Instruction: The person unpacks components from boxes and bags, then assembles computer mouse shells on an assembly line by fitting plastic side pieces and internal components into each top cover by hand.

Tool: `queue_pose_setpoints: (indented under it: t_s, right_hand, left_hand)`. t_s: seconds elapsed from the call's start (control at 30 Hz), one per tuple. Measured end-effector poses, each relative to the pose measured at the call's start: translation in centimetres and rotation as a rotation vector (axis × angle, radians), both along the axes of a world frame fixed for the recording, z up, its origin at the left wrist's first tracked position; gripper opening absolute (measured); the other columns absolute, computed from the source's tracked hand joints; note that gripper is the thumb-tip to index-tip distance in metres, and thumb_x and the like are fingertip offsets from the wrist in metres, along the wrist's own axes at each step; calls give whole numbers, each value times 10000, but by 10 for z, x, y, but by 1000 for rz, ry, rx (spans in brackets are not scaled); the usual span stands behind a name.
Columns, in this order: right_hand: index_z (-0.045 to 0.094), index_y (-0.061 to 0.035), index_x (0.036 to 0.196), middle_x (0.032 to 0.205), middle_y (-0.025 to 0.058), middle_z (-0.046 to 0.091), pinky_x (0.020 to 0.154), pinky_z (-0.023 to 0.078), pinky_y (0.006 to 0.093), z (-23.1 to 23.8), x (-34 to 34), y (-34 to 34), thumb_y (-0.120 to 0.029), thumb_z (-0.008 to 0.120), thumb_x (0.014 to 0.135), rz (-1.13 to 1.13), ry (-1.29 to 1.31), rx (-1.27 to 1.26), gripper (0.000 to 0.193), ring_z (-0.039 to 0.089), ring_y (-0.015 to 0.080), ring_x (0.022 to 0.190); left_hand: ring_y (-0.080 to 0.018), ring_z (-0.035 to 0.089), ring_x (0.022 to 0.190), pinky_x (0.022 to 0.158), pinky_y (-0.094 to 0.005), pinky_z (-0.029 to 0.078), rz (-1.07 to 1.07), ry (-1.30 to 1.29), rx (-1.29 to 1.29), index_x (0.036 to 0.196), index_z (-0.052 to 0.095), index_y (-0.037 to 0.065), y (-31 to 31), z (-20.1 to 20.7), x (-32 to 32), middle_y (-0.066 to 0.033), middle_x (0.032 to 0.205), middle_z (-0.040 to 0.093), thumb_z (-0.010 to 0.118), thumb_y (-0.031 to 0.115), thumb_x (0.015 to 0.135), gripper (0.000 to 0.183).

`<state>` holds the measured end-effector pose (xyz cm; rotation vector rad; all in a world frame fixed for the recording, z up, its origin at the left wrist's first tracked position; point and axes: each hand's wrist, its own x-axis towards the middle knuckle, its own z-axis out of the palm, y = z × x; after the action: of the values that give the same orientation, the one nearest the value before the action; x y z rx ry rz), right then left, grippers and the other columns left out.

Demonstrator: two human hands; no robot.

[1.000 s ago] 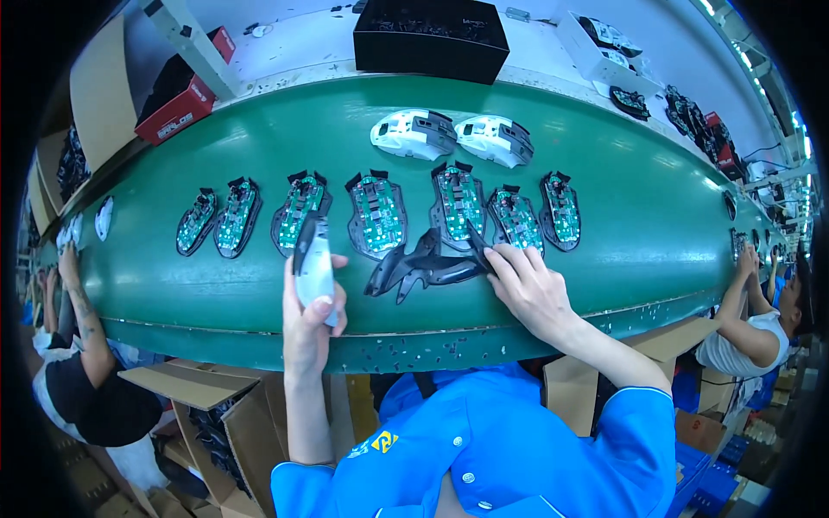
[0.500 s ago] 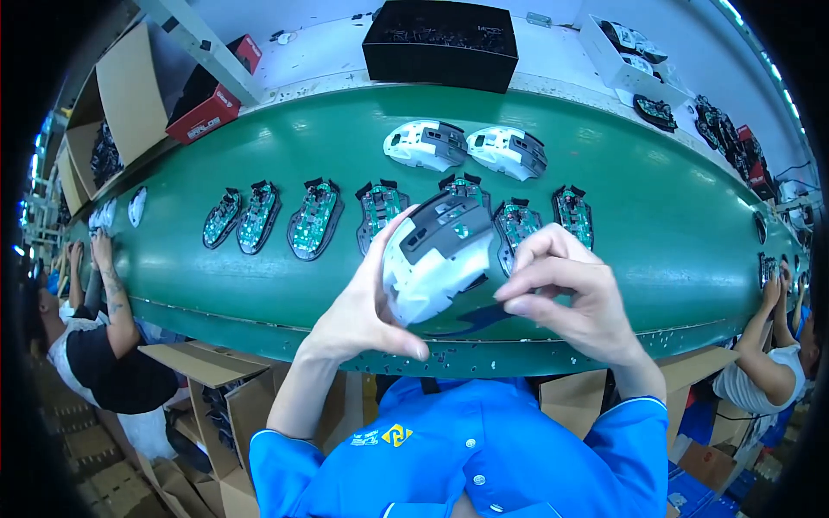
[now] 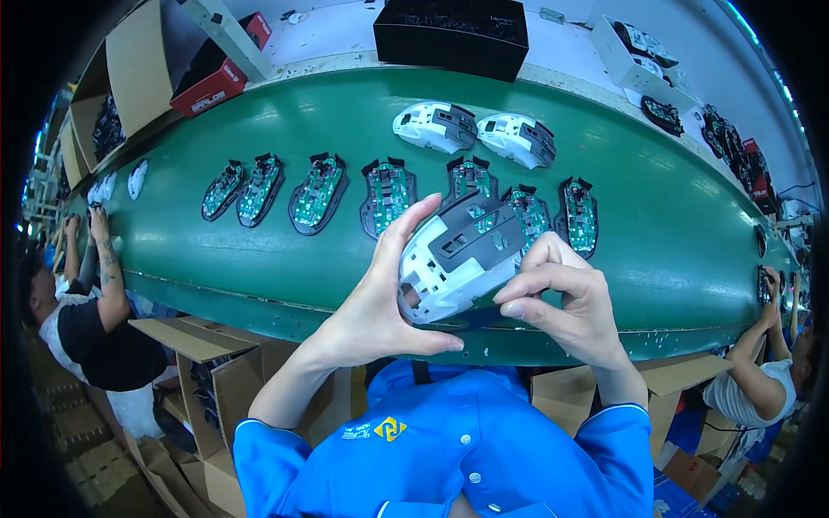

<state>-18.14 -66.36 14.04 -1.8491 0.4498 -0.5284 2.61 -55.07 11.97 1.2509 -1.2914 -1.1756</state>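
Observation:
My left hand (image 3: 371,306) is wrapped around the left side of a white and dark grey computer mouse shell (image 3: 447,274), held tilted above the near part of the green bench. Its top faces up and shows several cut-outs. Close to the shell's right edge, my right hand (image 3: 566,298) pinches thumb against forefinger on a thin dark strip (image 3: 480,319). That strip shows only in part, low beside the shell, and blurs into the background. Mouse bases with green circuit boards (image 3: 318,194) lie in a row beyond my hands. Two similar mouse shells (image 3: 434,127) rest farther back.
On the shelf behind the green bench (image 3: 285,281) stand a black box (image 3: 451,39) and a white box with shells (image 3: 646,65). A red box (image 3: 207,93) is at the left. Open cartons (image 3: 203,337) flank me below the bench edge. Co-workers sit at both sides.
The mouse shell in my left hand has turned and shifted slightly right, toward my right hand. The dark strip, earlier plainly visible below it, is now mostly hidden. My view has shifted a little.

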Motion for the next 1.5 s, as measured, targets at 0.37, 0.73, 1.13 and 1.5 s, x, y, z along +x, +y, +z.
queue_pose_setpoints:
  t_s: [0.37, 0.73, 1.13, 1.5]
  right_hand:
    - [728, -107, 875, 764, -4, 497, 606, 379, 249, -13, 10, 12, -119, 782, 688, -140, -104, -237, 195, 466, 128, 735]
    - [708, -50, 897, 886, 35, 493, 598, 514, 194, -14, 13, 8, -1, 789, 653, -128, -131, -73, 262, 536, 102, 784]
    - [641, 7, 849, 914, 57, 493, 617, 558, 196, -23, 20, 7, 41, 773, 664, -182, -114, 204, 229, 570, 103, 817]
    - [250, -31, 1412, 1308, 160, 410, 916, 475, 342, -31, 31, -7, 48, 720, 713, 202, -112, 748, 846, 464, 237, 1189]
  left_hand:
    - [-269, 335, 1268, 1040, -388, 344, 58, 43, 84, 1409, 195, 31, 7, 3, -6, -144, 1340, 291, 824, 123, 595, 1033]
    - [-245, 394, 1200, 931, -360, 454, 59, 51, 152, 1389, 250, 53, 13, -1, 1, -135, 1247, 338, 815, 114, 619, 957]
    - [-261, 425, 1171, 971, -356, 417, 119, 22, 110, 1357, 318, 51, 17, -5, 5, -141, 1206, 370, 800, 88, 608, 892]
    - [-269, 454, 1138, 968, -367, 383, 76, -141, 3, 1316, 348, 5, 19, -6, 15, -148, 1169, 423, 792, 118, 587, 860]
